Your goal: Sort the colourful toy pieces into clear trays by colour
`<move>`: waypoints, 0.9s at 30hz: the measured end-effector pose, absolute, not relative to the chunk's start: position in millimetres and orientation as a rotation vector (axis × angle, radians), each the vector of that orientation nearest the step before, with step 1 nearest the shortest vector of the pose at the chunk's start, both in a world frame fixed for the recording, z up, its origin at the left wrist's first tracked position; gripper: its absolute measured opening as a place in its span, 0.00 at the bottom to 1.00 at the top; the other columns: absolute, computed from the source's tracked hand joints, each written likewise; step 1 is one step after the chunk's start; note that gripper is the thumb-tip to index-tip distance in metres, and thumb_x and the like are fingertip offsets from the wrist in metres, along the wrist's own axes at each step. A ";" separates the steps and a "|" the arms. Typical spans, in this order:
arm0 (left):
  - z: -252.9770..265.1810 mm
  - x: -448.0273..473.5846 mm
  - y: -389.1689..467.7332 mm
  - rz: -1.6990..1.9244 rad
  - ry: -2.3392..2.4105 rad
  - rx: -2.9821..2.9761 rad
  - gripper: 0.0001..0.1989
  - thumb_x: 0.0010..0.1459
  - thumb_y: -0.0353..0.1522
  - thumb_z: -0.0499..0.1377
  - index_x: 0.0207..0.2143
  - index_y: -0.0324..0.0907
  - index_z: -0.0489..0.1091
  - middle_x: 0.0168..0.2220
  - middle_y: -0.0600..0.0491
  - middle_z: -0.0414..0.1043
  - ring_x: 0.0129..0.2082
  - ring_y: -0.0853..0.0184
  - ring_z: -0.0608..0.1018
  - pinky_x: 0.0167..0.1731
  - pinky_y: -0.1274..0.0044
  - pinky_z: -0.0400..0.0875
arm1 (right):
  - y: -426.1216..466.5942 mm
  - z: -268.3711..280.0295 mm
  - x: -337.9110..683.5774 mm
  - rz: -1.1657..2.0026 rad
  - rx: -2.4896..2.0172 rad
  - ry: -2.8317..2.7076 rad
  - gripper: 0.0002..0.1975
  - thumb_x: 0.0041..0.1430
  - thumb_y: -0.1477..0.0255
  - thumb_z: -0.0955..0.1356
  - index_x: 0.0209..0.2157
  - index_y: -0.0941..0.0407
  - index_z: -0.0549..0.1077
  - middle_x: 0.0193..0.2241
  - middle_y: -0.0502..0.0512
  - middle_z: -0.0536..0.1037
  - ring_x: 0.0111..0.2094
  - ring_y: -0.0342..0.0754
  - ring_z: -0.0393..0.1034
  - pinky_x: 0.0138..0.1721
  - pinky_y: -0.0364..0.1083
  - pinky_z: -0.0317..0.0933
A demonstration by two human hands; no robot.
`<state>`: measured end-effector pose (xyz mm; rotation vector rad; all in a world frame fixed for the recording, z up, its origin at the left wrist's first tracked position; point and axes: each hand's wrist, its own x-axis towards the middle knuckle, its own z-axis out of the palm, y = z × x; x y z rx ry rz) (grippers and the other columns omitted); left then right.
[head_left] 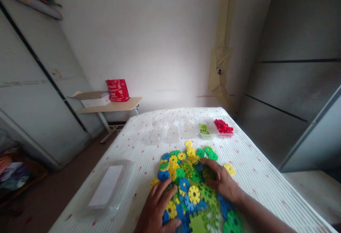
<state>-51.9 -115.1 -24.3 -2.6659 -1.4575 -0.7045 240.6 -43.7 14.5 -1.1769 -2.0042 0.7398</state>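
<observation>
Touching plastic pieces (194,194) with spread left hand (157,204), right hand (223,179) of unclear grip; cannot read bag (117,90) beyond tabletop's (145,155) far-left corner.

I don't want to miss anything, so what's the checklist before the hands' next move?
1. Left hand at the pile, near left side: ok.
2. Right hand at the pile, right side: ok.
3. Right hand gripping a piece: cannot tell, contact hidden.
4. Green pieces inside a clear tub: ok.
5. Red pieces inside the next tub: ok.
6. Rightmost yellow disc gathered with the pile: not ok, lying apart.
</observation>
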 end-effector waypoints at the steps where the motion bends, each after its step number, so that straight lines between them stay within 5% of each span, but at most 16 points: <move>1: -23.7 -49.8 -114.5 -0.721 -1.436 -2.657 0.32 0.49 0.44 0.59 0.57 0.49 0.59 0.59 0.48 0.60 0.55 0.53 0.66 0.51 0.64 0.66 | -43.9 15.7 234.7 0.743 -1.169 -1.995 0.28 0.43 0.79 0.65 0.50 0.54 0.67 0.51 0.57 0.70 0.52 0.53 0.64 0.54 0.55 0.58; 5: -20.1 -44.3 -114.0 -0.787 -1.445 -2.570 0.27 0.52 0.40 0.58 0.55 0.46 0.61 0.55 0.46 0.64 0.53 0.57 0.69 0.50 0.69 0.68 | -43.9 24.7 211.8 0.743 -1.119 -2.004 0.29 0.40 0.82 0.63 0.48 0.55 0.67 0.50 0.57 0.70 0.52 0.52 0.64 0.54 0.53 0.58; 10: -18.2 -42.1 -117.1 -0.821 -1.494 -2.502 0.30 0.56 0.38 0.55 0.60 0.47 0.52 0.55 0.46 0.65 0.52 0.59 0.70 0.49 0.71 0.68 | -43.4 45.4 186.1 0.720 -0.956 -2.066 0.26 0.44 0.80 0.65 0.49 0.54 0.67 0.51 0.58 0.70 0.53 0.52 0.62 0.55 0.55 0.56; 14: -14.1 -43.6 -120.8 -0.772 -1.488 -2.527 0.38 0.54 0.45 0.56 0.63 0.46 0.45 0.57 0.44 0.62 0.54 0.55 0.67 0.51 0.66 0.63 | -42.2 59.9 179.5 0.750 -0.852 -2.063 0.23 0.49 0.75 0.66 0.50 0.53 0.66 0.51 0.58 0.70 0.52 0.52 0.63 0.53 0.54 0.58; 19: -3.7 -46.4 -125.0 -0.704 -1.418 -2.627 0.50 0.42 0.59 0.55 0.62 0.46 0.47 0.60 0.43 0.56 0.58 0.48 0.60 0.55 0.59 0.51 | -53.4 64.5 209.3 0.673 -0.848 -2.128 0.16 0.56 0.68 0.64 0.47 0.54 0.68 0.49 0.59 0.71 0.51 0.52 0.64 0.51 0.53 0.59; 24: -3.7 -42.8 -126.1 -0.617 -1.281 -2.689 0.48 0.42 0.60 0.53 0.62 0.48 0.49 0.62 0.45 0.53 0.59 0.48 0.58 0.57 0.56 0.44 | -95.6 58.8 240.1 0.559 -0.784 -2.471 0.33 0.48 0.57 0.70 0.57 0.44 0.60 0.57 0.54 0.64 0.57 0.59 0.57 0.57 0.59 0.52; 27: -7.3 -38.8 -125.7 -0.520 -1.328 -2.687 0.49 0.44 0.59 0.52 0.63 0.46 0.45 0.63 0.45 0.49 0.60 0.47 0.56 0.57 0.55 0.43 | -117.0 44.0 237.2 0.458 -0.676 -2.596 0.30 0.54 0.64 0.68 0.58 0.38 0.56 0.57 0.48 0.64 0.57 0.58 0.58 0.58 0.61 0.49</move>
